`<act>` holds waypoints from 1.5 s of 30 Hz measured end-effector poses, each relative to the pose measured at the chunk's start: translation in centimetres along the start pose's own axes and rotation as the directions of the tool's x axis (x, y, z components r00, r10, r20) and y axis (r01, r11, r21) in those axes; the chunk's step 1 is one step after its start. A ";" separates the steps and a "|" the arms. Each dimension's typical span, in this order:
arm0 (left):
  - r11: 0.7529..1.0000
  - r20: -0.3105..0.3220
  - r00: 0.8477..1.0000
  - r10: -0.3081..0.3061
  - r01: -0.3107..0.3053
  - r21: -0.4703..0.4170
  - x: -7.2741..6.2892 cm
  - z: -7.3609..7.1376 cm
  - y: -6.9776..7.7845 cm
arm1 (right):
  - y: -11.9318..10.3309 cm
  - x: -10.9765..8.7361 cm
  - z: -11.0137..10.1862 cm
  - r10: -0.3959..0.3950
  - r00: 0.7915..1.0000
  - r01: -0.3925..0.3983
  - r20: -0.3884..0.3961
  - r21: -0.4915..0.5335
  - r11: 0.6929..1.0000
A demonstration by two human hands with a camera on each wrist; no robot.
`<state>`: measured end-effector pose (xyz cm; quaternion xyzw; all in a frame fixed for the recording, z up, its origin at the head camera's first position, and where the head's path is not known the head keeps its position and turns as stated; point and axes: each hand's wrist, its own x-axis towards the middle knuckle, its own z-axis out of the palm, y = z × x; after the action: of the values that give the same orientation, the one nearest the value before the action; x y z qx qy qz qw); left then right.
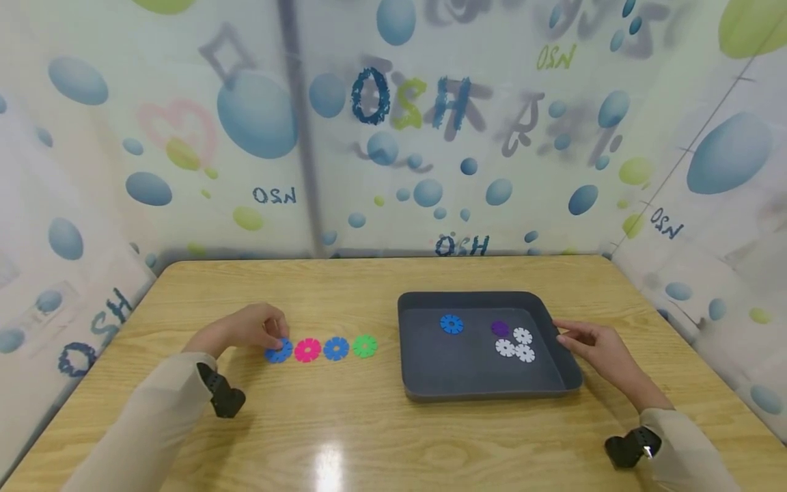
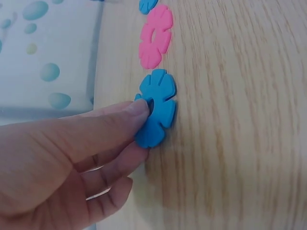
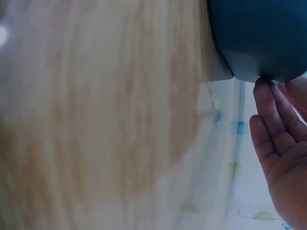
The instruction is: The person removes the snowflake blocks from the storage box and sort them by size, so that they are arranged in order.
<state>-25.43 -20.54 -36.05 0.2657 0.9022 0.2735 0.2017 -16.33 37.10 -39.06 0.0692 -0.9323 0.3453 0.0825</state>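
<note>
My left hand (image 1: 258,326) pinches a blue flower-shaped disc (image 2: 160,112) between thumb and fingers, low over the wooden table. This disc sits at the left end of a row. Beside it in the head view come a pink disc (image 1: 307,350), another blue disc (image 1: 336,348) and a green disc (image 1: 365,346). At the right side of a dark grey tray (image 1: 455,372), my right hand (image 1: 593,345) holds the rim with thumb and fingertips. In the right wrist view its fingers (image 3: 268,108) reach the tray's outer wall.
Inside the tray lie a blue disc (image 1: 451,324), a purple disc (image 1: 500,329) and several white discs, one white disc (image 1: 525,353) nearest the front. A patterned curtain (image 1: 393,171) hangs behind the table (image 1: 344,424).
</note>
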 end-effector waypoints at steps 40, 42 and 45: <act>0.963 -0.042 0.962 0.271 -0.271 0.016 6.9 2.8 10.4 | -0.2 -0.1 0.0 0.029 1.000 -0.029 0.008 0.021 0.999; 0.957 -0.041 0.956 0.290 -0.289 0.032 7.8 3.2 11.2 | -0.2 0.0 0.0 0.028 1.000 -0.028 0.007 0.018 0.999; 0.953 -0.043 0.952 0.302 -0.300 0.050 9.1 3.8 12.6 | -0.3 -0.1 -0.1 0.031 0.999 -0.031 0.007 0.012 0.999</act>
<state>-25.87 -4.77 -33.42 0.3975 0.8616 0.2880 0.1293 -16.21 36.95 -38.84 0.0562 -0.9314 0.3519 0.0737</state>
